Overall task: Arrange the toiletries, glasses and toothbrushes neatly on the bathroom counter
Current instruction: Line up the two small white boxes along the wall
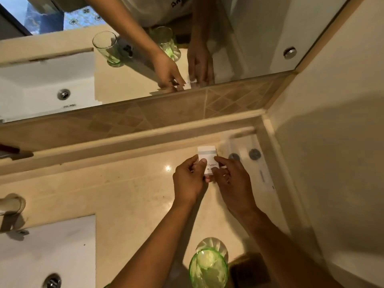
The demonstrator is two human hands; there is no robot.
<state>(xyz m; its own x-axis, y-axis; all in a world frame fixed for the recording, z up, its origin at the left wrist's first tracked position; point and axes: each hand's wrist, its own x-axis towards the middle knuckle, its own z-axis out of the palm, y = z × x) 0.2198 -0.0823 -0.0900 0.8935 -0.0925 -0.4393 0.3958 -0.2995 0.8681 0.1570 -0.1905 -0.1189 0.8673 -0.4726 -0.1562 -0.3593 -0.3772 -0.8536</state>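
A small white toiletry box (207, 155) with a grey band and printed text is held over the beige counter (124, 196) near the back ledge. My left hand (190, 180) pinches its left side with thumb and fingers. My right hand (230, 175) pinches its right side. To the right, a clear packet (252, 161) with two round grey caps lies flat in the corner. A green-tinted glass (208, 267) stands near the counter's front edge, below my arms. No toothbrush is clearly visible.
A white sink (47, 252) with a metal drain (52, 282) fills the lower left, its tap (11, 204) above it. The mirror (239, 48) runs along the back and reflects two glasses. A wall (332, 163) closes the right side.
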